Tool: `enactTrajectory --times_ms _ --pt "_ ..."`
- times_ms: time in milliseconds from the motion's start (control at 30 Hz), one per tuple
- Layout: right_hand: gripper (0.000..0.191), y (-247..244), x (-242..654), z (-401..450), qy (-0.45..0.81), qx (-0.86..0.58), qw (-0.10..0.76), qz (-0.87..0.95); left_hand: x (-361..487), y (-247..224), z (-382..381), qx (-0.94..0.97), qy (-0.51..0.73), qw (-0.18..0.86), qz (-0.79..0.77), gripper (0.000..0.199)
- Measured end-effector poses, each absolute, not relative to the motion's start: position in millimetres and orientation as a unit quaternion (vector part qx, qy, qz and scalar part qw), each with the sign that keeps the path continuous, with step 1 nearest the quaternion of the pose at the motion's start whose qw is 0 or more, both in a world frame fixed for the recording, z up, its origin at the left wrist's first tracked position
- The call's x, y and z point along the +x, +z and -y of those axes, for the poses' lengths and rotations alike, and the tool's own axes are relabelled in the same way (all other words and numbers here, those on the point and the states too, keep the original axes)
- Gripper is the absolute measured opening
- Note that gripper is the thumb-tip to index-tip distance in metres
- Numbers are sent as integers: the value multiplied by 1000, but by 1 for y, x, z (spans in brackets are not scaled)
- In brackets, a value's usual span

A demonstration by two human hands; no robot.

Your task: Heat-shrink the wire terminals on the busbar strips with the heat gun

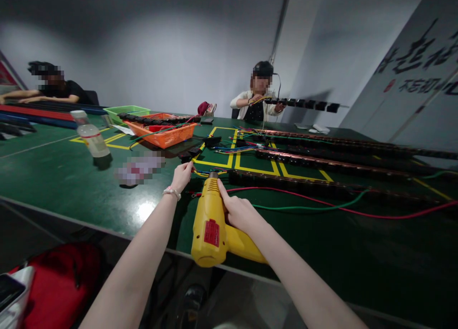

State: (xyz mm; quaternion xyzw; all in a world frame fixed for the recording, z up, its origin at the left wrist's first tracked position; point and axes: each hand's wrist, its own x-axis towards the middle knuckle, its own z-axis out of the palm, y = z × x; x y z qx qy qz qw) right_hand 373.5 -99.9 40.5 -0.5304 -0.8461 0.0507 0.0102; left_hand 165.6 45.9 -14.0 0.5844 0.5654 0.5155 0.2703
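Observation:
My right hand point(240, 210) is wrapped round a yellow heat gun point(209, 224) with a red label. Its dark nozzle points away from me, at the thin coloured wires point(204, 173) just beyond it. My left hand point(182, 178), a bracelet at the wrist, pinches the left end of these wires. They run rightward to a long black strip point(286, 182) lying on the table. A red cable point(286, 190) and a green cable point(304, 208) lie loose in front of that strip, to the right of the heat gun.
More long strips point(322, 164) lie behind on the green table point(143, 229). An orange basket point(168, 137), a green basket point(125, 110) and a plastic bottle point(93, 140) stand to the left. Across the table one person point(255, 100) handles a strip; another person point(60, 88) sits far left.

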Motion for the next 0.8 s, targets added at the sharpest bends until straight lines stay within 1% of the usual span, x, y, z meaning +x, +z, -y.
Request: enactTrajectory --times_ms 167,333,467,567,600,667,800 --pt "95 39 352 98 36 -509 20 860 167 -11 -44 591 510 257 -569 39" --pt "92 34 335 93 28 -479 44 876 165 -9 -44 601 510 217 -576 39" --pt "92 34 323 86 25 -484 48 873 164 -5 -42 582 513 263 -573 41" --pt "90 36 319 85 30 -496 58 866 164 -1 -41 565 515 298 -572 34" --pt "88 36 319 85 31 -503 64 861 165 1 -40 562 517 300 -572 31" --pt "79 37 319 86 31 -527 74 846 166 3 -39 562 518 298 -572 34" --pt "49 38 320 88 25 -573 76 816 168 6 -36 559 519 294 -576 37"
